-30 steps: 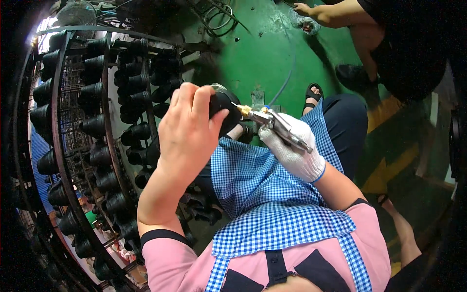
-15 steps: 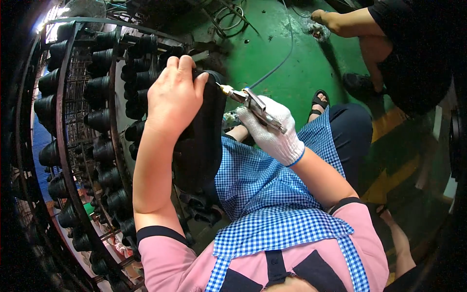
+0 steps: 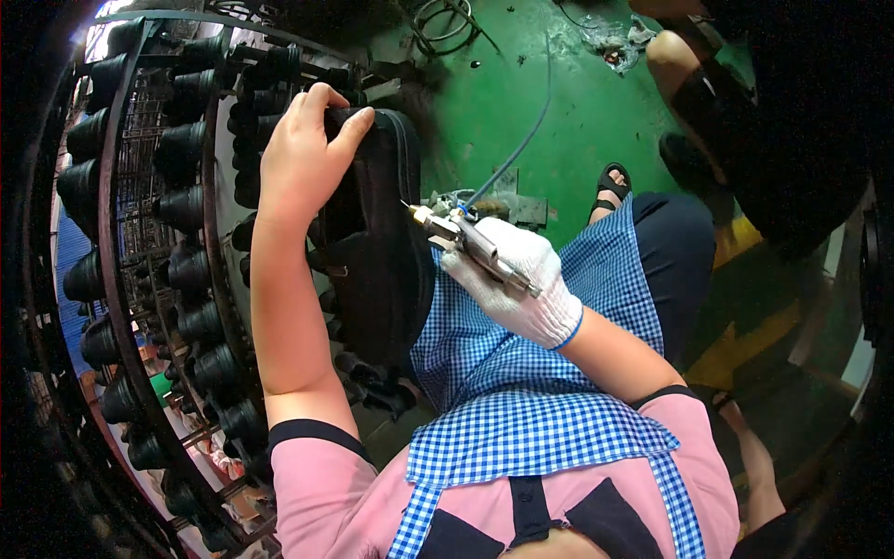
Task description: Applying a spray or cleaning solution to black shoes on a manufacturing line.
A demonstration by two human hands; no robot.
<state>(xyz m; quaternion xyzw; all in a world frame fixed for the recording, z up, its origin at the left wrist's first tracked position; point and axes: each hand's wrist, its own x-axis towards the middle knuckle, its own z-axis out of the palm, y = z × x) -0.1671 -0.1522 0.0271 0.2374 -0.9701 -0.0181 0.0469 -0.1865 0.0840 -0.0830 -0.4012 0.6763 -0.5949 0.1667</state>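
My bare left hand (image 3: 303,163) is closed on one end of a black shoe (image 3: 391,252), its thumb bent over the rim. The shoe hangs lengthwise in front of me, its sole edge toward the right; much of its dark surface is hard to make out. In a white knitted glove, my right hand (image 3: 535,284) grips a small metal spray gun (image 3: 480,247) with a brass nozzle and a thin tip. That tip points left, at or just over the shoe's side; contact cannot be told. A grey-blue hose (image 3: 535,126) runs up from the gun.
A tall metal rack (image 3: 114,196) full of black footwear (image 3: 182,149) stands close at my left. Coiled hose (image 3: 442,28) lies on the green floor (image 3: 577,102) ahead. At the right, another person's bare knee (image 3: 672,56) and dark shoe are near. Below my left arm is more black footwear (image 3: 377,387).
The spray gun has moved down and slightly left, from the shoe's upper end to farther along its side. My left hand and the shoe have shifted a little left.
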